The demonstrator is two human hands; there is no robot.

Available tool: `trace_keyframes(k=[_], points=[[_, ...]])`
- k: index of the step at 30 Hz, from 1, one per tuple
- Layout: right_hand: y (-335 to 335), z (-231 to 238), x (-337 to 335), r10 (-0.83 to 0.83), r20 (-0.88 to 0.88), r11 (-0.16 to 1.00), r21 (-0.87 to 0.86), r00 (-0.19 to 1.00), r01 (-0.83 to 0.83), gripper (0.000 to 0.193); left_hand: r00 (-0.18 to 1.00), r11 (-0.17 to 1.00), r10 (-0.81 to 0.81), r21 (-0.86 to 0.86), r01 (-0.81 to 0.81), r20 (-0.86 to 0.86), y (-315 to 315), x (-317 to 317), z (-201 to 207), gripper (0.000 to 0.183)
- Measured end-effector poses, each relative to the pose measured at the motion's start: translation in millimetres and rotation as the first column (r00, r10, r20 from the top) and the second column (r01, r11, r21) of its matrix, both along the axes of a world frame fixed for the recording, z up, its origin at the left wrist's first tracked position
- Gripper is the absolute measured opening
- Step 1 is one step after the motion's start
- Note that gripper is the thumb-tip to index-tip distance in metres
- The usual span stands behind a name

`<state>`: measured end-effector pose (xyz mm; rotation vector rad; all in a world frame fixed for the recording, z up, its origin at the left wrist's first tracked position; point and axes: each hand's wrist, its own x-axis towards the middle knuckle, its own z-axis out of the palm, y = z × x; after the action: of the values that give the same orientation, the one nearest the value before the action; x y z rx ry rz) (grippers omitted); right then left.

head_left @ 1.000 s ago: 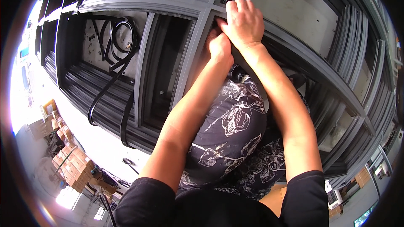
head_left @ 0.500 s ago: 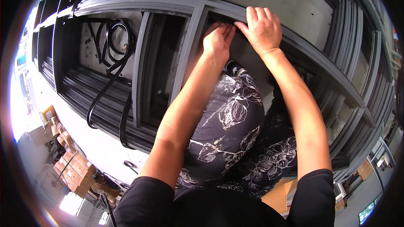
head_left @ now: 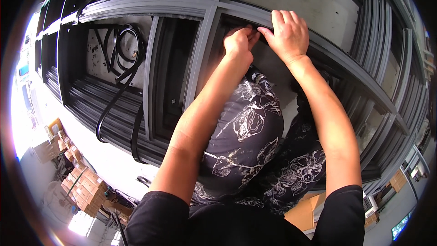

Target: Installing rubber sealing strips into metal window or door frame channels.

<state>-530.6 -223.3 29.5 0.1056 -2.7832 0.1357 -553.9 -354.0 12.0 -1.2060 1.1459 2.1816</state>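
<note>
Grey frame (head_left: 241, 10), white-on-black floral trousers (head_left: 248, 125)

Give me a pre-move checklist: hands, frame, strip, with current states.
1. Right hand on the frame: ok, fingers lie over the bar.
2. Left hand at the same bar: ok, fingertips at its inner side, near the right thumb.
3. Left fingertips' grip: cannot tell, too dark to see what they hold.
4. Black strip clear of both hands: ok, coiled in an opening to the left.
5. Black strip fully inside the frame: not ok, loops drape over the near edge.
6. Knee off the frame: cannot tell, trousers hide any contact.
</note>
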Motion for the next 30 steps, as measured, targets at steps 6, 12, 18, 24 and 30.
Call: trace_keyframes(k=[6,12,18,24,30], points=[[-3,2,-7,0.018,0.009,1.0,-0.025,1.0,-0.018,0.045,0.995,0.992,0.097,-0.072,-0.099,-0.023,6,1,2,0.014],[-11,-5,-10,0.028,0.022,1.0,-0.014,0.999,-0.027,0.043,0.995,0.985,0.072,-0.155,-0.081,-0.065,-4,-4,-12,0.014],[7,-4,9,-0.008,0.08,1.0,0.029,0.997,0.005,0.051,0.995,0.986,0.086,-0.137,-0.093,-0.051,-11,-5,-20,0.014],[3,-4,9,-0.041,0.064,0.999,0.013,0.997,0.04,0.05,0.996,0.994,0.073,-0.072,-0.077,-0.057,-16,-6,-18,0.018],[6,-5,28,-0.005,0.005,1.0,0.028,1.0,0.005,0.062,0.994,0.995,-0.024,-0.096,0.014,-0.103,-24,-1,-21,0.007]])
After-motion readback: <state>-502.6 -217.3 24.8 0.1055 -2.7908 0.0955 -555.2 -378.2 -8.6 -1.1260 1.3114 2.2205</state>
